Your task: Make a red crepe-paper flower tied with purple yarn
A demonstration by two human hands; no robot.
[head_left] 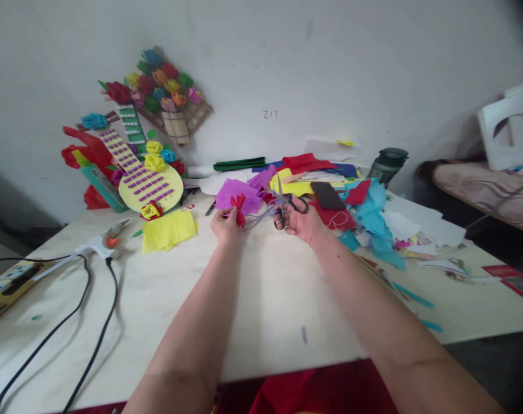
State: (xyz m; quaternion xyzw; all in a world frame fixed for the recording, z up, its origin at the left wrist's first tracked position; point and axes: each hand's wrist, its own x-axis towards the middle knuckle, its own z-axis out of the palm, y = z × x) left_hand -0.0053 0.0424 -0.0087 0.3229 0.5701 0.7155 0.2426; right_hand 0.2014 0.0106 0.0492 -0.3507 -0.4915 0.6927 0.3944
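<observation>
Flower and scissors near the bench's far edge
My left hand pinches the flower, right hand grips the scissors; I'd keep the thread taut.

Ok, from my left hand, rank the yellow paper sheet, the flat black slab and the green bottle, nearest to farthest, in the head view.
1. Yellow paper sheet: on the table, just left of the left hand.
2. Flat black slab: to the right, lying on the coloured papers.
3. Green bottle: far right, back by the wall.
</observation>
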